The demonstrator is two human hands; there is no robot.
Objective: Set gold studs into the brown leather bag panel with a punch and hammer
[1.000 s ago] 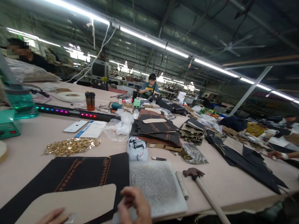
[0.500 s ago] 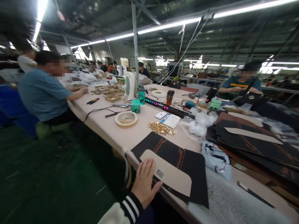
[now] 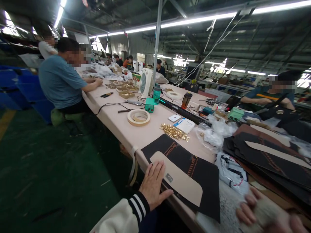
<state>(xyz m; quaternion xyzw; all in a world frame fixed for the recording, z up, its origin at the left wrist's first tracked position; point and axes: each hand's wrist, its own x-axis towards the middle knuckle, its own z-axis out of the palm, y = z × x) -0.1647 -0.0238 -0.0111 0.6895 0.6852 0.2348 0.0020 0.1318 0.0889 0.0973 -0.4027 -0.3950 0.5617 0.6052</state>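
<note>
My left hand [image 3: 154, 186] lies flat with fingers spread on the near left edge of a beige rounded panel [image 3: 181, 181]. A small grey rectangular patch [image 3: 169, 177] shows on that panel, beside my fingertips. Under it is a black sheet [image 3: 211, 191] with brown stitched-looking strips, at the table's front edge. At the lower right my right hand [image 3: 247, 207] is smeared by motion, its fingers curled around a pale rounded lump [image 3: 266, 210]. What the lump is, I cannot make out.
Gold metal pieces [image 3: 175, 132], a white booklet [image 3: 186, 125], a phone [image 3: 174, 117] and tape rolls [image 3: 139, 117] lie beyond the sheet. A stack of dark panels [image 3: 269, 149] and a plastic bag [image 3: 232, 171] stand right. Co-workers sit at left [image 3: 62, 77] and right [image 3: 269, 97].
My right hand has come into view at the lower right with the pale lump, over where a dark-bladed tool lay. The view has turned slightly left; my left hand stays on the beige panel.
</note>
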